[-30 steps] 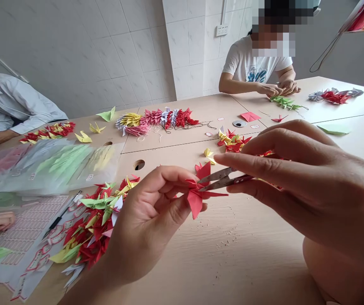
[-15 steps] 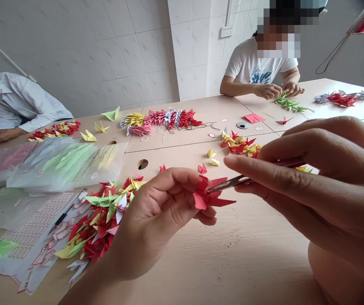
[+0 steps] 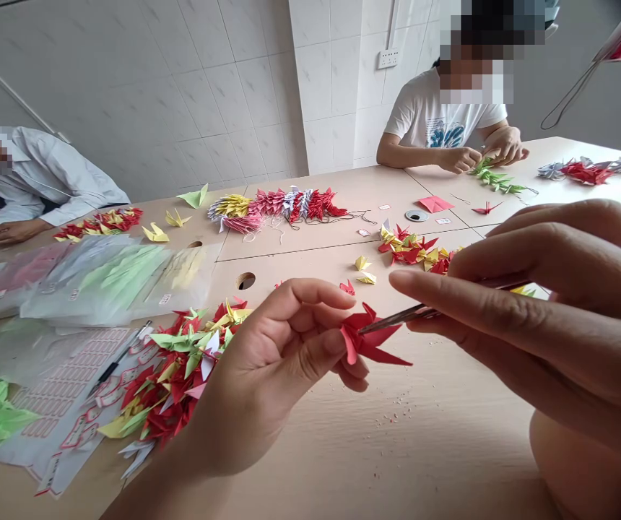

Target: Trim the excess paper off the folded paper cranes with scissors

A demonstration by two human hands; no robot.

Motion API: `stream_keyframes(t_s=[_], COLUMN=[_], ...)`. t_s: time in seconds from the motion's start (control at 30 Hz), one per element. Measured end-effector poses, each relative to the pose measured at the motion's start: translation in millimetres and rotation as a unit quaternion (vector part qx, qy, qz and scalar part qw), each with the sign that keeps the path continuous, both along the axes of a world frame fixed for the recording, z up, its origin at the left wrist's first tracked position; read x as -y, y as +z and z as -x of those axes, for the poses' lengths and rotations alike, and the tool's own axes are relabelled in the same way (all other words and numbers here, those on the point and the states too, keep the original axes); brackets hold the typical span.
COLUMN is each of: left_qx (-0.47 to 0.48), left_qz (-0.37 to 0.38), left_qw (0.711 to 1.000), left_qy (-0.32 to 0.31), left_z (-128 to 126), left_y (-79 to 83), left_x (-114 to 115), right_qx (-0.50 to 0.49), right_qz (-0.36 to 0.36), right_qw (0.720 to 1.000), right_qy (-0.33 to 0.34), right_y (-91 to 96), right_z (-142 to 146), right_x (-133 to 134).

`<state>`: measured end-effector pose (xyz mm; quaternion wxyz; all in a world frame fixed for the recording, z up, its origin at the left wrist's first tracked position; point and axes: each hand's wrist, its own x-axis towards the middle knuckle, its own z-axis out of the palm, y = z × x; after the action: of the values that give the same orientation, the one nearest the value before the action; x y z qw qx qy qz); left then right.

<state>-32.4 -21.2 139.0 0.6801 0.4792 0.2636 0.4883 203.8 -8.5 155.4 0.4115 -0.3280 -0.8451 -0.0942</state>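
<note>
Between the thumb and fingers of my left hand (image 3: 283, 361) is a red paper crane (image 3: 370, 338), its pointed ends sticking out to the right. My right hand (image 3: 554, 310) grips metal tweezers (image 3: 402, 315), whose tips reach into the crane's middle. Most of the tweezers' length is hidden behind my right fingers. Left of my left wrist lies a pile of folded cranes (image 3: 180, 368) in red, green, yellow and white. Beyond my hands, a small red folded piece (image 3: 347, 287) and two yellow ones (image 3: 365, 276) rest on the table.
Plastic bags of folded paper (image 3: 115, 282) lie at the left, near a label sheet (image 3: 66, 390) and a pen (image 3: 118, 361). Strung cranes (image 3: 289, 204) stretch across the back. Two people sit opposite, one handling a green strand (image 3: 492, 177). A round hole (image 3: 245, 280) pierces the tabletop.
The red crane has shifted slightly right and turned in my left fingers, with the tweezer tips still in it. My left index finger has lifted off the paper. The camera view has moved slightly.
</note>
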Motion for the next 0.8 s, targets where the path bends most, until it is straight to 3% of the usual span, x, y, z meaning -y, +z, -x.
stream_keyframes(t_s=[0.23, 0.5, 0.7, 0.8], left_qx=[0.026, 0.022, 0.040, 0.071], left_qz=[0.017, 0.018, 0.030, 0.036], left_qw=[1.000, 1.000, 0.999, 0.996], left_qy=[0.000, 0.007, -0.004, -0.036], left_z=[0.7, -1.4, -2.0, -3.5], left_y=[1.2, 1.4, 2.3, 4.1], left_x=[0.7, 2.2, 1.3, -2.3], right_qx=[-0.003, 0.023, 0.010, -0.020], right_qz=[-0.020, 0.011, -0.048, -0.022], right_qw=[1.000, 0.999, 0.999, 0.999], right_qy=[-0.005, -0.029, 0.019, 0.039], right_y=[-1.2, -3.2, 3.9, 4.7], right_z=[-2.6, -3.6, 1.8, 8.4], right_x=[-0.6, 3.6, -2.4, -4.1])
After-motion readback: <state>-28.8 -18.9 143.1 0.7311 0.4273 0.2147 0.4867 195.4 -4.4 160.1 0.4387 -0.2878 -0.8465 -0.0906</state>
